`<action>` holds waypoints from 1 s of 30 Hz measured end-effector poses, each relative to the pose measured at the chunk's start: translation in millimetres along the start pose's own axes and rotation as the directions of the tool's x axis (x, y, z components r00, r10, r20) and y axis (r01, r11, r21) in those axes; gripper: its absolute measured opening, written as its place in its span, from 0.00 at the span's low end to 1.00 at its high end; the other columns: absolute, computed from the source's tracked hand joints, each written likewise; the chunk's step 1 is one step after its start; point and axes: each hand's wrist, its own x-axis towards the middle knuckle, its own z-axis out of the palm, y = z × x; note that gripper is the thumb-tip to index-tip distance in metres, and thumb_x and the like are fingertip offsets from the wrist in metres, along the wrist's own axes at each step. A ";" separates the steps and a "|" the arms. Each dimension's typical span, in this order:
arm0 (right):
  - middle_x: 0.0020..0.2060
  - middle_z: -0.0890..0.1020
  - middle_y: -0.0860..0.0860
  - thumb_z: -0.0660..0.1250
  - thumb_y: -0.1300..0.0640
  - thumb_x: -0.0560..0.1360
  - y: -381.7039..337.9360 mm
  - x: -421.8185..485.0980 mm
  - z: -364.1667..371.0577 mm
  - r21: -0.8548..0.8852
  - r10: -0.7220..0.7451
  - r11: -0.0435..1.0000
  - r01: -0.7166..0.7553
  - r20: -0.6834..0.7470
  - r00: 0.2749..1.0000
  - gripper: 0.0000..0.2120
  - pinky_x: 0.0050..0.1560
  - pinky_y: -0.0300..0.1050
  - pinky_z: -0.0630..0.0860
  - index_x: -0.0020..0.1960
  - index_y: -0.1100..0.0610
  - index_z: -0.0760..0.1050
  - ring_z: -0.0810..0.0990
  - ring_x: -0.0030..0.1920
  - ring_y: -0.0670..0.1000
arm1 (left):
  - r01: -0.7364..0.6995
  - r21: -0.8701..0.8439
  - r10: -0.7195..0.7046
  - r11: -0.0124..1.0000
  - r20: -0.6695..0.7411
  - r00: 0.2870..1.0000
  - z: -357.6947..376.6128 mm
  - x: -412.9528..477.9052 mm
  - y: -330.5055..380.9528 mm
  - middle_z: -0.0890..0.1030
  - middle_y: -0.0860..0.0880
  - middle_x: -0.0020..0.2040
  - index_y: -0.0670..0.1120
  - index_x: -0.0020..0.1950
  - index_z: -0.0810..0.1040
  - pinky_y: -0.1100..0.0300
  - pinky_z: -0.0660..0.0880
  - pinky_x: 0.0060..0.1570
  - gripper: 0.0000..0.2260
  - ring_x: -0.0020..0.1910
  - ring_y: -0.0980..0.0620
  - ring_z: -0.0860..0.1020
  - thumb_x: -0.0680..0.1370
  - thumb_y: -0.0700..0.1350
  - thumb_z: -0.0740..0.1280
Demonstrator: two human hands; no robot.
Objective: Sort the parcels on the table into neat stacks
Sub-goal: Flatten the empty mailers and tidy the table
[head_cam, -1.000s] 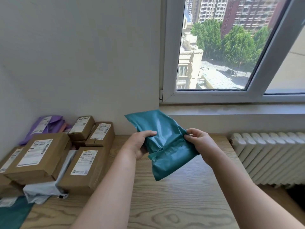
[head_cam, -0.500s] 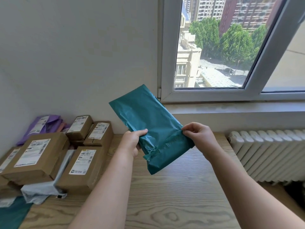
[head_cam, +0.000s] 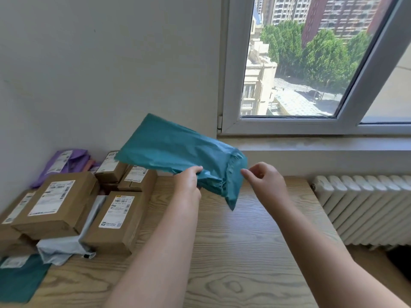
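Fingers (head_cam: 197, 169) of your left hand (head_cam: 188, 185) pinched the bag (head_cam: 173, 150) over the tabletop (head_cam: 244, 252); your right hand (head_cam: 266, 183) curled loosely beside it.

Teal mailer (head_cam: 178, 150), the one you hold: plain, no print.
Your table (head_cam: 244, 252): pale wood, darker wavy grain.
Boxes (head_cam: 120, 236), left edge: brown card; labels (head_cam: 52, 197) white with black print.
Purple mailer (head_cam: 64, 163), far left corner: white label.
Grey mailer (head_cam: 60, 247), between boxes: pale, plain.
Dark mailer (head_cam: 20, 278), near left corner: deep teal.
Radiator (head_cam: 367, 207): white.
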 end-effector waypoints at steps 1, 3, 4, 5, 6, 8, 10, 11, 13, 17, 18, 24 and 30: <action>0.44 0.79 0.48 0.69 0.40 0.75 -2.8 -3.4 2.0 -0.009 0.006 1.000 -0.006 0.061 0.998 0.15 0.53 0.53 0.76 0.43 0.53 0.77 0.78 0.45 0.49 | 0.026 -0.013 -0.025 1.000 0.007 1.000 1.9 -0.9 -0.2 0.82 0.42 0.46 0.40 0.44 0.78 0.54 0.79 0.43 0.06 0.37 0.47 0.80 0.74 0.30 0.69; 0.42 0.78 0.47 0.68 0.34 0.72 -9.2 -9.3 8.2 -0.051 0.037 0.998 -0.031 0.135 0.990 0.21 0.50 0.51 0.75 0.39 0.52 0.75 0.77 0.42 0.48 | 0.060 -0.047 -0.059 0.997 0.037 0.998 5.0 -4.0 -2.0 0.82 0.42 0.44 0.40 0.42 0.78 0.53 0.80 0.44 0.06 0.37 0.46 0.81 0.74 0.30 0.69; 0.41 0.77 0.47 0.68 0.32 0.71 -11.1 -11.1 12.1 -0.087 0.053 0.995 -0.040 0.148 0.988 0.23 0.50 0.51 0.74 0.39 0.52 0.74 0.76 0.42 0.49 | 0.068 -0.060 -0.065 0.996 0.049 0.997 6.0 -7.1 -3.1 0.82 0.42 0.43 0.39 0.43 0.78 0.54 0.81 0.43 0.06 0.37 0.46 0.81 0.74 0.30 0.69; 0.41 0.76 0.47 0.68 0.32 0.70 -11.7 -12.3 16.4 -0.130 0.062 0.991 -0.042 0.156 0.986 0.23 0.50 0.51 0.74 0.39 0.53 0.73 0.76 0.42 0.49 | 0.072 -0.063 -0.069 0.995 0.055 0.996 6.6 -9.0 -4.8 0.83 0.42 0.43 0.39 0.43 0.78 0.54 0.81 0.40 0.05 0.37 0.46 0.82 0.74 0.30 0.69; 0.42 0.76 0.47 0.69 0.34 0.71 -11.0 -13.6 20.2 -0.169 0.069 0.985 -0.040 0.168 0.983 0.21 0.50 0.51 0.74 0.40 0.53 0.73 0.76 0.43 0.49 | 0.076 -0.067 -0.073 0.995 0.058 0.996 6.7 -11.1 -6.1 0.83 0.43 0.42 0.39 0.43 0.79 0.55 0.80 0.39 0.05 0.38 0.46 0.82 0.74 0.30 0.69; 0.43 0.77 0.47 0.70 0.43 0.73 -7.5 -13.7 24.8 -0.191 0.089 0.980 -0.053 0.188 0.978 0.13 0.51 0.50 0.74 0.42 0.53 0.75 0.77 0.45 0.50 | 0.083 -0.073 -0.078 0.994 0.064 0.995 5.9 -13.6 -7.4 0.83 0.42 0.42 0.39 0.43 0.79 0.54 0.81 0.42 0.05 0.39 0.45 0.82 0.74 0.30 0.69; 0.44 0.80 0.48 0.69 0.52 0.75 -3.7 -11.4 24.0 -0.130 0.106 0.988 -0.085 0.166 0.980 0.06 0.45 0.46 0.72 0.42 0.54 0.77 0.77 0.46 0.51 | 0.076 -0.079 -0.071 0.994 0.061 0.996 2.2 -11.8 -6.2 0.83 0.43 0.44 0.39 0.43 0.79 0.51 0.81 0.49 0.06 0.40 0.45 0.82 0.74 0.30 0.70; 0.44 0.80 0.48 0.69 0.54 0.76 -2.6 -10.0 22.0 -0.081 0.113 0.992 -0.102 0.147 0.983 0.05 0.42 0.44 0.69 0.43 0.55 0.78 0.77 0.46 0.50 | 0.068 -0.077 -0.064 0.995 0.056 0.996 -0.3 -10.1 -4.8 0.83 0.43 0.44 0.40 0.43 0.79 0.50 0.81 0.51 0.06 0.41 0.45 0.82 0.74 0.30 0.70; 0.42 0.80 0.47 0.69 0.56 0.77 -4.3 -8.1 17.3 0.017 0.116 0.993 -0.119 0.131 0.985 0.05 0.38 0.43 0.67 0.46 0.57 0.79 0.77 0.44 0.49 | 0.047 -0.067 -0.044 0.997 0.047 0.998 -7.0 -6.7 -2.5 0.83 0.43 0.47 0.40 0.45 0.79 0.51 0.80 0.51 0.06 0.42 0.46 0.82 0.74 0.30 0.71; 0.39 0.80 0.49 0.69 0.57 0.77 -11.9 -6.9 11.2 0.148 0.120 0.979 -0.138 0.125 0.985 0.05 0.36 0.40 0.67 0.46 0.58 0.79 0.74 0.38 0.47 | 0.019 -0.052 -0.017 0.998 0.042 0.999 -14.4 -8.9 1.2 0.83 0.43 0.49 0.41 0.46 0.79 0.52 0.80 0.51 0.07 0.43 0.47 0.82 0.73 0.32 0.73; 0.39 0.80 0.49 0.69 0.57 0.77 -12.4 -6.7 10.2 0.185 0.135 0.970 -0.157 0.127 0.983 0.05 0.36 0.41 0.67 0.46 0.58 0.79 0.74 0.37 0.46 | 0.023 -0.057 -0.021 0.998 0.047 0.999 -14.5 -11.0 1.8 0.83 0.43 0.49 0.41 0.46 0.79 0.53 0.80 0.49 0.06 0.43 0.47 0.82 0.74 0.32 0.73; 0.43 0.83 0.56 0.68 0.60 0.77 -4.2 -8.3 8.1 0.248 0.220 0.940 -0.235 0.089 0.972 0.06 0.38 0.44 0.70 0.42 0.56 0.77 0.78 0.42 0.52 | 0.042 -0.054 -0.035 0.998 0.124 0.992 -22.3 -11.7 11.5 0.82 0.45 0.45 0.43 0.47 0.79 0.57 0.79 0.38 0.03 0.42 0.48 0.81 0.77 0.36 0.68; 0.42 0.83 0.55 0.66 0.60 0.79 13.5 -19.1 0.3 0.255 0.296 0.916 -0.310 0.094 0.951 0.04 0.50 0.55 0.78 0.44 0.56 0.76 0.81 0.46 0.56 | 0.078 0.100 -0.094 0.992 0.169 0.981 -32.1 -4.1 6.0 0.78 0.46 0.38 0.43 0.39 0.75 0.64 0.76 0.28 0.08 0.36 0.51 0.77 0.76 0.32 0.65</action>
